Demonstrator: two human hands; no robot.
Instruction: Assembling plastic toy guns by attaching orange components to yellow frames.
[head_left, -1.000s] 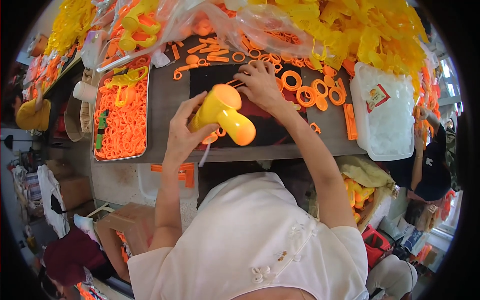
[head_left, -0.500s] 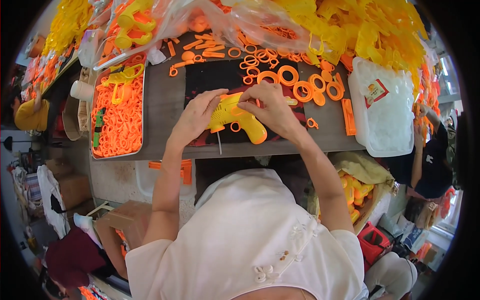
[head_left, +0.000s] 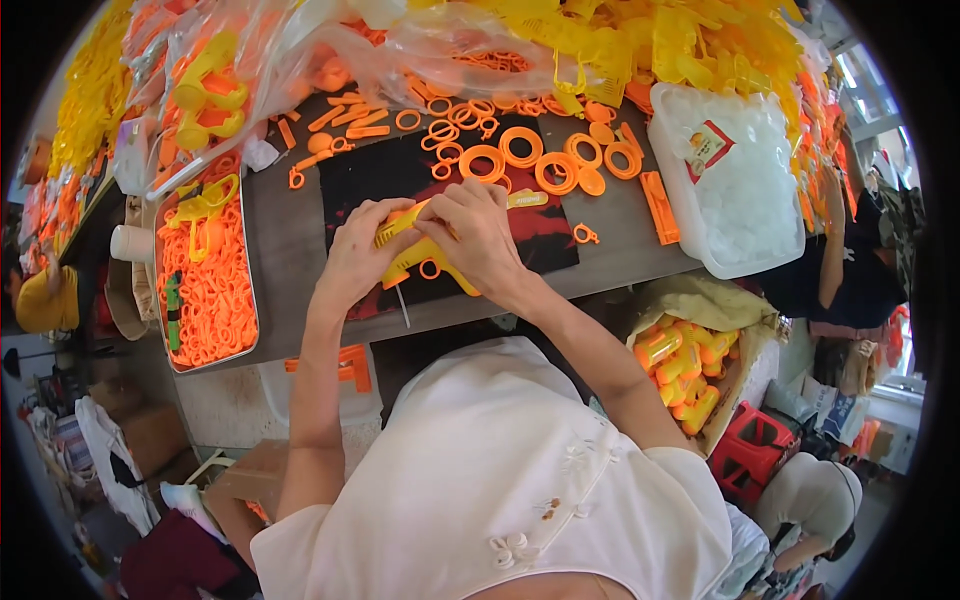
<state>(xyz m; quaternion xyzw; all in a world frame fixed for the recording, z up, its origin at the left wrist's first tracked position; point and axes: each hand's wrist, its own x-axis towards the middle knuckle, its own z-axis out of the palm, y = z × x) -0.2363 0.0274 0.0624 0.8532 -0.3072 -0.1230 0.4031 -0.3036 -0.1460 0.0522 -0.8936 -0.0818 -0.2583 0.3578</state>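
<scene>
A yellow toy gun (head_left: 401, 266) with orange parts lies on its side over the black and red mat (head_left: 345, 185) at the table's front. My left hand (head_left: 356, 252) grips its left end, thumb along the upper side. Bent over the middle of the gun, my right hand (head_left: 474, 236) has its fingers pinched against the top beside the left thumb. Those fingers hide whatever small part may be between them. A small orange ring (head_left: 430, 269) shows below the gun's body. Beyond my right hand, a yellow strip (head_left: 527, 200) rests on the mat.
Orange rings (head_left: 520, 148) and caps lie behind the mat. At left is a tray (head_left: 249, 330) of small orange parts; at right, a white tub (head_left: 755, 262) of translucent pieces. Yellow parts (head_left: 700, 50) heap at the back. Below right, a sack (head_left: 690, 300) holds yellow-orange toys.
The whole view has turned and shifted. My hands have come closer together on the toy gun, and my right fingers now meet near the left thumb.
</scene>
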